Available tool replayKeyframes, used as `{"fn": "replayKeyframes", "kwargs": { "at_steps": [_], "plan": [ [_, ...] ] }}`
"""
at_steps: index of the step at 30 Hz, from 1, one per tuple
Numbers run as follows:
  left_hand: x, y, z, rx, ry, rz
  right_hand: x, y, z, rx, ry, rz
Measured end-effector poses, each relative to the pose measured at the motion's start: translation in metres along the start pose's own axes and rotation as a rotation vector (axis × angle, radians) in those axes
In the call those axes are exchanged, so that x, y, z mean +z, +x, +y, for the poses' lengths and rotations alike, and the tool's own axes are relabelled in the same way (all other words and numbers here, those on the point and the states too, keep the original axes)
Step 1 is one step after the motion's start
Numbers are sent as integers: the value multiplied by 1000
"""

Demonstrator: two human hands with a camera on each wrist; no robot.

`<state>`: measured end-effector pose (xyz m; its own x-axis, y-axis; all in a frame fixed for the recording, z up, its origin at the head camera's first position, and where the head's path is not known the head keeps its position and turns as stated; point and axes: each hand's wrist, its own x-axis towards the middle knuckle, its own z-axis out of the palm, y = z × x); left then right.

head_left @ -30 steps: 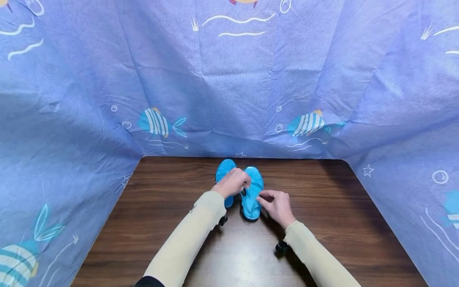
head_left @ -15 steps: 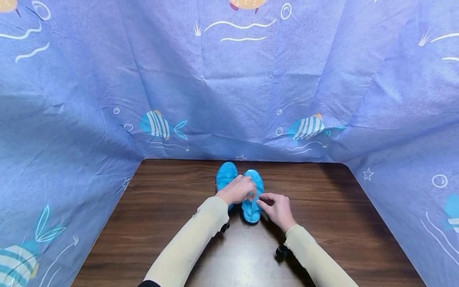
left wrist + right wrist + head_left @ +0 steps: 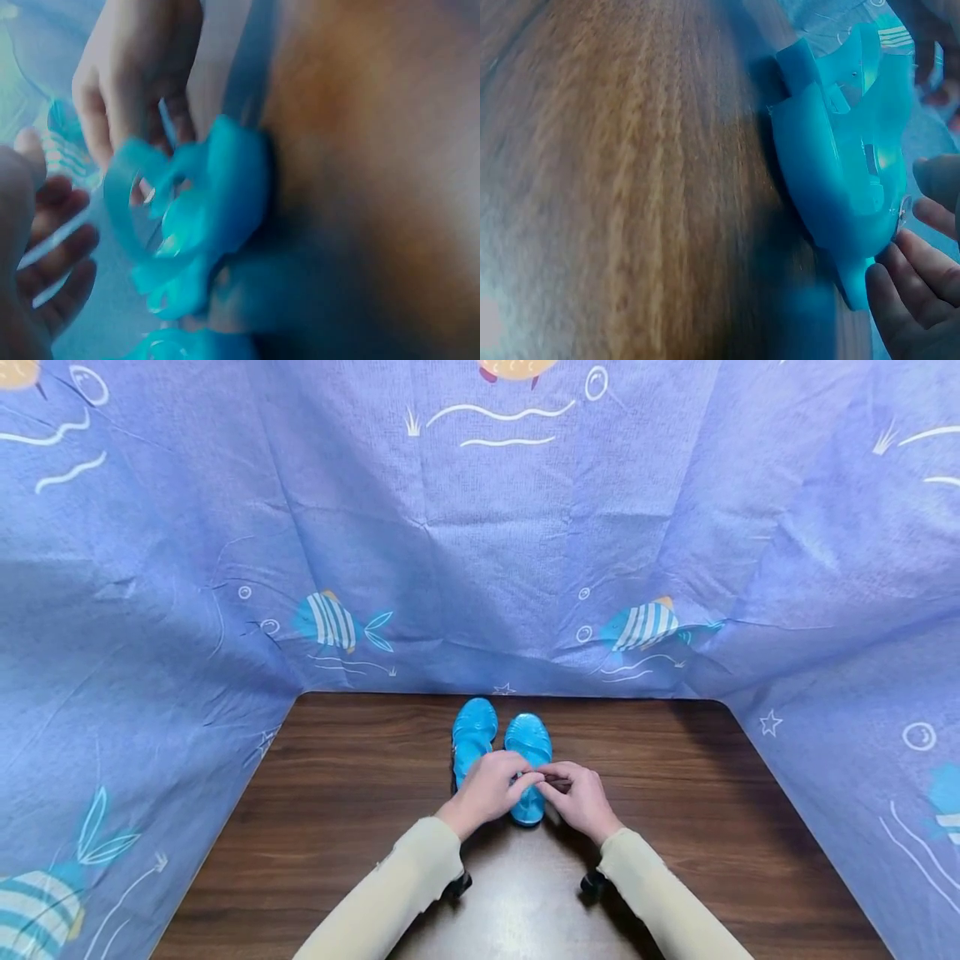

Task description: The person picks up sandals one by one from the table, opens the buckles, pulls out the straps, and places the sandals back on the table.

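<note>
Two blue strappy sandals lie side by side on the table, the left sandal (image 3: 475,722) slightly farther back than the right sandal (image 3: 528,735). At the right sandal's outer side, my right hand (image 3: 583,797) pinches the strap by a small metal buckle (image 3: 905,208). My left hand (image 3: 487,789) hovers over the same sandal, its fingertips close to the right hand's in the head view. Loosely bent left fingers (image 3: 64,247) stand apart from the sandal's strap loops in the left wrist view, with nothing held. Both hands partly cover the sandals from above.
The dark wood-grain table (image 3: 337,777) has its rear edge against a blue cloth backdrop (image 3: 487,560) printed with fish. The cloth also hangs along both sides. Small black devices sit under each wrist, at the left sleeve (image 3: 420,868) and right sleeve (image 3: 645,868).
My left hand has come from between the sandals, across the right sandal, and back toward me beside the right hand. The right hand has stayed at the sandal's side.
</note>
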<state>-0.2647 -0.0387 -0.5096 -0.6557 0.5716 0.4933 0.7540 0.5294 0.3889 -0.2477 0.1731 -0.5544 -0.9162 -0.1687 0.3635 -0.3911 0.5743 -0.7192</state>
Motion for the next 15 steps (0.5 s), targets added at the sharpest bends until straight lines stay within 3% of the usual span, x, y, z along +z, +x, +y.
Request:
{"fn": "replayKeyframes", "kwargs": {
  "at_steps": [3,5,10,15],
  "plan": [
    [4,-20,7,-59,4,134,-3,-1,-1,-10,-32,-29],
    [7,-32,10,-112,30,160,-5,-3,0,-6,-65,-43],
    [15,-59,16,-324,44,52,-14,-11,-1,67,-101,-115],
    [25,-69,19,-524,-28,-26,-19,-17,-2,164,-109,-235]
  ]
}}
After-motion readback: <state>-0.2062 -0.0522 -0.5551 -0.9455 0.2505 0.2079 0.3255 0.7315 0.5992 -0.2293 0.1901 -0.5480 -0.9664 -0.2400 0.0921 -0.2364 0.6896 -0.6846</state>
